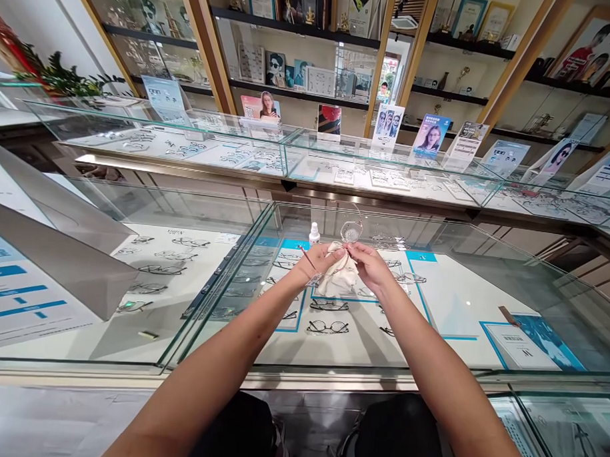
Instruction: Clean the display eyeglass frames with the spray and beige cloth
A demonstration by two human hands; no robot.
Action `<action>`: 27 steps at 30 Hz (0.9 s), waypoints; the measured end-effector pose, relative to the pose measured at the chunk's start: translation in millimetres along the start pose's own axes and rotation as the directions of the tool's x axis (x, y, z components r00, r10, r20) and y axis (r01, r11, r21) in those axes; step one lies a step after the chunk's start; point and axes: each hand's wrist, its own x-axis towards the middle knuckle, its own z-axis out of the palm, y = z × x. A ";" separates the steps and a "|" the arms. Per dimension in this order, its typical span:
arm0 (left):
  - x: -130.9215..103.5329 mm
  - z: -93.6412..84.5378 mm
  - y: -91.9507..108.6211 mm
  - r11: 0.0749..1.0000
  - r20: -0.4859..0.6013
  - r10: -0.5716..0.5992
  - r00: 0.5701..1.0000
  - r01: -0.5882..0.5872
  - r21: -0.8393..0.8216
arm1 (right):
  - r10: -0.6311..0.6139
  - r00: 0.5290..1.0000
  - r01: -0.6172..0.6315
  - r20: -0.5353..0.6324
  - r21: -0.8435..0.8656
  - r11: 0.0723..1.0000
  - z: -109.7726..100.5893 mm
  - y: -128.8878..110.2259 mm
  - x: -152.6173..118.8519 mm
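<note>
Above the glass counter, both hands meet at a crumpled cream cloth (339,278). My left hand (320,257) is closed on the cloth, and a thin reddish-brown strip, like the temple of a pair of glasses (308,258), sticks out beside it. With fingertips pinched together, my right hand (366,260) grips the cloth's upper edge and a thin reddish part. Most of the eyewear is hidden by cloth and fingers. Just behind the hands are a small white bottle (314,234) and a round, clear, patterned object (351,231), whose kind I cannot tell.
Under the glass lie several eyeglasses (328,327) in rows. A large folded card sign (38,279) stands at left. Farther back runs a second glass display case (337,169) with upright advertising cards (387,127). Wall shelves (296,28) hold frames and trophies.
</note>
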 end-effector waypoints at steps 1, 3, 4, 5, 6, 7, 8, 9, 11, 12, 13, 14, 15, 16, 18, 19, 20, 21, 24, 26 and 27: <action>0.1 -2.0 -1.0 1.000 0.014 -0.010 1.000 0.010 -0.014 | -0.004 1.000 0.004 -0.003 0.003 1.000 0.3 -0.7 -0.4; -1.5 -6.7 -0.6 0.997 0.068 -0.043 0.997 0.046 -0.055 | -0.012 1.000 0.012 -0.012 0.005 1.000 1.2 -3.0 -1.8; -2.9 -9.1 0.7 0.994 0.099 -0.070 0.993 0.078 -0.078 | -0.017 1.000 0.017 -0.019 0.001 1.000 1.7 -4.6 -2.6; -4.4 -11.2 2.6 0.989 0.128 -0.102 0.987 0.115 -0.099 | -0.024 0.999 0.023 -0.028 -0.007 1.000 2.1 -6.2 -3.5; -5.9 -13.1 5.0 0.981 0.152 -0.132 0.980 0.151 -0.121 | -0.035 0.999 0.034 -0.037 -0.016 0.999 2.3 -8.0 -4.3; -7.1 -14.6 7.6 0.972 0.170 -0.157 0.973 0.183 -0.147 | -0.051 0.998 0.050 -0.047 -0.027 0.998 2.2 -9.8 -5.0; -8.0 -15.7 10.2 0.962 0.186 -0.175 0.967 0.208 -0.177 | -0.072 0.996 0.070 -0.060 -0.041 0.997 1.5 -11.6 -5.4; -8.4 -16.6 12.5 0.951 0.199 -0.186 0.962 0.227 -0.209 | -0.094 0.993 0.090 -0.073 -0.059 0.994 0.4 -13.3 -5.6; -7.6 -18.5 15.4 0.930 0.210 -0.196 0.958 0.249 -0.270 | -0.143 0.984 0.133 -0.106 -0.102 0.986 -3.4 -17.0 -5.6; -6.6 -19.8 15.7 0.921 0.201 -0.204 0.958 0.258 -0.292 | -0.173 0.977 0.157 -0.126 -0.126 0.979 -5.8 -19.2 -5.7; -5.3 -21.6 15.5 0.913 0.179 -0.219 0.959 0.266 -0.308 | -0.207 0.967 0.184 -0.148 -0.152 0.971 -8.3 -21.7 -5.9; -3.8 -23.9 14.8 0.908 0.145 -0.238 0.960 0.273 -0.319 | -0.244 0.955 0.213 -0.167 -0.180 0.960 -10.8 -24.8 -6.5; -2.3 -26.7 14.0 0.903 0.104 -0.258 0.961 0.278 -0.326 | -0.285 0.941 0.245 -0.185 -0.212 0.946 -13.0 -28.4 -7.6; -1.1 -29.8 13.4 0.902 0.062 -0.275 0.959 0.280 -0.330 | -0.332 0.923 0.280 -0.196 -0.251 0.927 -14.6 -32.4 -9.3; 0.2 -36.3 13.8 0.902 0.002 -0.293 0.956 0.278 -0.332 | -0.451 0.872 0.370 -0.190 -0.348 0.862 -15.7 -41.4 -14.3; 0.1 -39.5 14.9 0.902 -0.008 -0.296 0.955 0.277 -0.333 | -0.519 0.837 0.420 -0.173 -0.406 0.812 -15.1 -45.9 -17.5; -0.4 -42.4 16.6 0.901 -0.010 -0.296 0.955 0.276 -0.335 | -0.587 0.796 0.464 -0.148 -0.474 0.748 -13.8 -50.1 -21.1; -1.2 -45.1 18.5 0.900 -0.005 -0.294 0.956 0.275 -0.337 | -0.649 0.752 0.495 -0.115 -0.550 0.672 -12.0 -53.8 -24.8; -4.3 -52.1 24.4 0.894 0.032 -0.298 0.954 0.291 -0.340 | -0.770 0.638 0.514 0.010 -0.750 0.416 -5.2 -60.6 -35.3; -6.1 -55.9 27.1 0.893 0.071 -0.313 0.947 0.319 -0.318 | -0.812 0.572 0.521 0.117 -0.817 0.249 -1.4 -61.6 -40.6; -6.9 -57.5 28.1 0.892 0.095 -0.322 0.942 0.336 -0.302 | -0.821 0.544 0.523 0.173 -0.835 0.171 0.1 -61.3 -42.7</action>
